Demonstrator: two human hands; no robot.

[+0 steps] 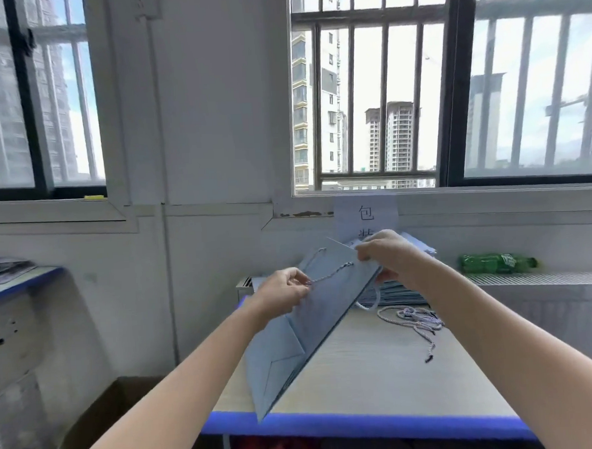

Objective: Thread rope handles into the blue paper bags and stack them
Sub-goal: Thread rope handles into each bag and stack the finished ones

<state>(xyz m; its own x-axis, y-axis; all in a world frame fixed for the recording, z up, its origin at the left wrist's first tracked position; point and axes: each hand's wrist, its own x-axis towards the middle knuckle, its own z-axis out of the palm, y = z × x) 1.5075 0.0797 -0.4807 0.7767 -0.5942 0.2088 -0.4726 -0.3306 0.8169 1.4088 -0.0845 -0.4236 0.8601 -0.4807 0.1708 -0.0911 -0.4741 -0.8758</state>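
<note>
- The table [381,374] has a pale wood-grain top with a blue band along its near edge; most of its near and right surface lies bare, with open room between the bag and the loose ropes.
- A flattened blue paper bag [293,337] is held tilted above the table's left side, its folded bottom corner hanging past the blue near edge and its mouth raised toward the wall.
- A stack of flat bags [397,292] lies at the table's far edge, just behind the held bag.
- The right hand [387,254] pinches the bag's upper rim, fingers curled over it.
- The left hand [284,290] pinches a twisted rope handle [331,274] that runs up to a hole near the bag's top edge.
- Loose ropes [412,319] lie in a tangle on the table, right of the bag, apart from it.
- A green bottle [495,263] lies on its side on the ledge, far right, well apart from the hands.
</note>
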